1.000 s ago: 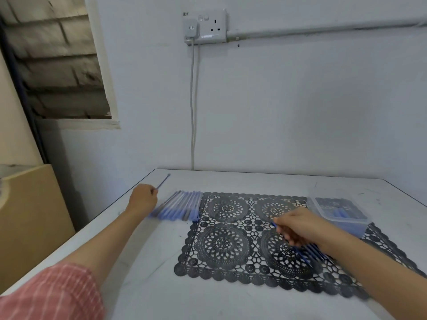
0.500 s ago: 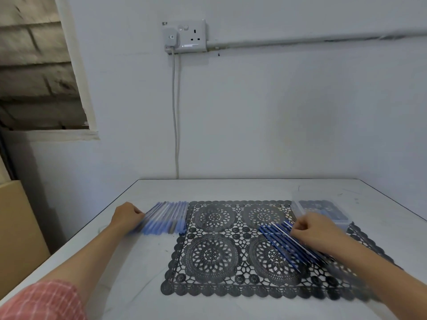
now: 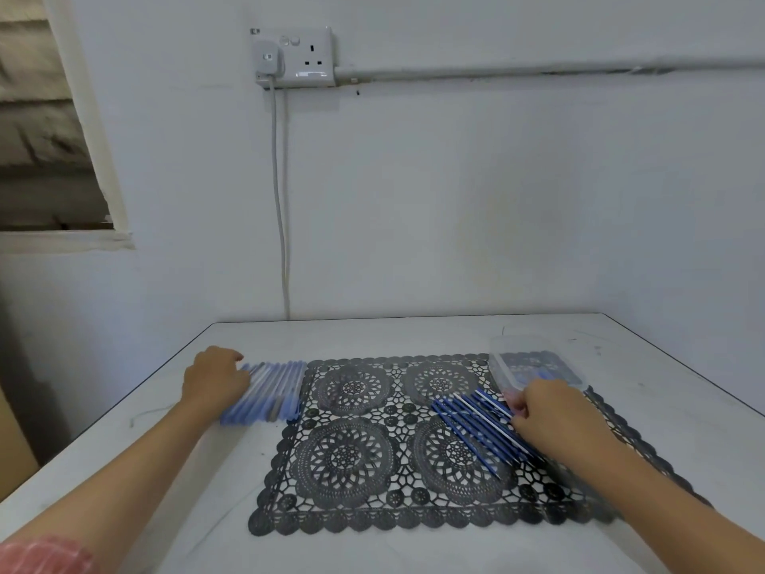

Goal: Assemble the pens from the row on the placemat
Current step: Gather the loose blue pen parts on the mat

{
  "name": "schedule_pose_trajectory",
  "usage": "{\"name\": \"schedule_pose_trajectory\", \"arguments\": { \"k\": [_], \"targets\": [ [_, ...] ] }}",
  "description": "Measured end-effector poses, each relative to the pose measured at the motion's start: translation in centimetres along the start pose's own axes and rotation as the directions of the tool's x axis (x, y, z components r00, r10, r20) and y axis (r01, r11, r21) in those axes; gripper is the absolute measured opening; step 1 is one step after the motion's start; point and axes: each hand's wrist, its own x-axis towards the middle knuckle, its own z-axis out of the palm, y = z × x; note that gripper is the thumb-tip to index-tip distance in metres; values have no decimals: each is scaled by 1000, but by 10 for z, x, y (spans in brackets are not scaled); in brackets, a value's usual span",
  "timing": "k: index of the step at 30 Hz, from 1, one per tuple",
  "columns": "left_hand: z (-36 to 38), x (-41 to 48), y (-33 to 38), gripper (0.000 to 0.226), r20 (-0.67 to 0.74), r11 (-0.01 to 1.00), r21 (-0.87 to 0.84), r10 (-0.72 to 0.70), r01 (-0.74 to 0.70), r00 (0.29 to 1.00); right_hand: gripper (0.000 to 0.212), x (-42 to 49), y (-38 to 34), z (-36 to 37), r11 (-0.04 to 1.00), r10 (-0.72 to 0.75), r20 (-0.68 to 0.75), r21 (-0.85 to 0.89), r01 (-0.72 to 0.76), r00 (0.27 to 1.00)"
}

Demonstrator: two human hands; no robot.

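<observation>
A black lace placemat [image 3: 352, 449] lies on the white table [image 3: 414, 333]. On its right side lies a slanted row of thin blue and white refills [image 3: 472, 424]. My right hand [image 3: 550, 412] lies on the far end of that row, fingers curled down and pinching a refill there. Left of the mat, on the bare table, several blue and clear pen bodies [image 3: 273, 391] lie side by side, blurred. My left hand [image 3: 215, 379] sits at their left edge, its fingers curled over the outermost pen body.
A clear plastic box [image 3: 538, 362] with small blue parts stands on the mat's far right corner, just beyond my right hand. The table meets the wall behind, where a socket [image 3: 306, 55] and a hanging cable [image 3: 281, 209] are. The table's left edge runs close to my left forearm.
My left hand, which held a thin piece raised beyond the pen bodies, has come down onto their left edge. My right hand has shifted to the far end of the refill row.
</observation>
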Motion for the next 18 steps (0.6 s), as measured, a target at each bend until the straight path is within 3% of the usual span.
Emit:
{"name": "schedule_pose_trajectory", "arguments": {
  "k": [3, 6, 12, 18],
  "targets": [
    [-5, -11, 37, 34, 49, 979, -92, 186, -181, 981, 35, -5, -3, -5, 998, -14, 15, -54, 15, 1000],
    [-9, -32, 80, 32, 131, 913, -153, 398, -378, 908, 42, -8, -2, -7, 998, -12, 35, -54, 14, 999],
    [-3, -66, 146, 52, 369, 728, -236, 679, -643, 634, 38, -8, 0, -4, 999, -19, 58, -45, 22, 998],
    [12, -83, 187, 59, 415, 563, -214, 792, -798, 448, 30, -10, 0, -6, 999, -32, 69, -16, 34, 997]
  ]
}}
